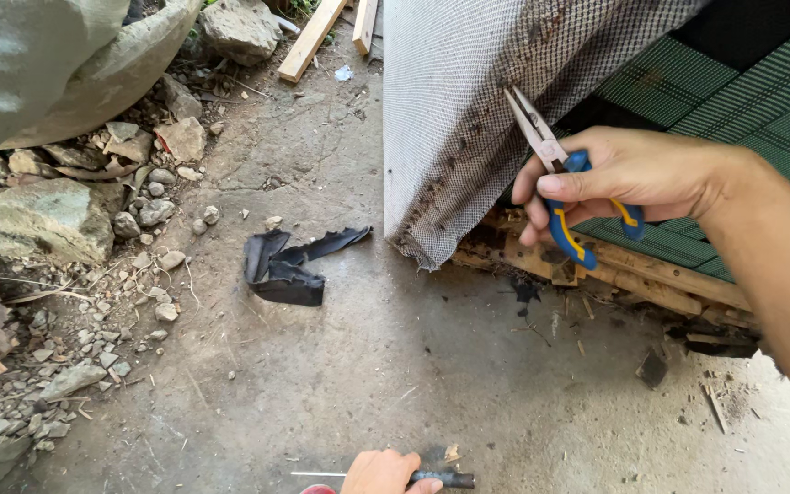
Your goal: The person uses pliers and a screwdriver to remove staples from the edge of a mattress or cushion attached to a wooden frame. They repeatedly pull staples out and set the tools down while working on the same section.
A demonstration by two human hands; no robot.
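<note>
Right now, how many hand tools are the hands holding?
2. The right hand grips blue-handled pliers beside the mesh; the left hand, at the bottom edge, holds a thin dark-handled tool against the ground. Others may lie out of view.

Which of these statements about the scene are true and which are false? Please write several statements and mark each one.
1. The right hand holds pliers with blue and yellow handles. True.
2. The pliers' tips point down at the concrete floor. False: they point up at the grey mesh sheet.
3. A crumpled black strip lies on the concrete floor. True.
4. The left hand is empty. False: it rests on a dark rod-like tool at the bottom edge.
5. Stones and rubble lie at the left side. True.
6. The mesh sheet lies flat on the ground. False: it hangs over a wooden frame.
</note>
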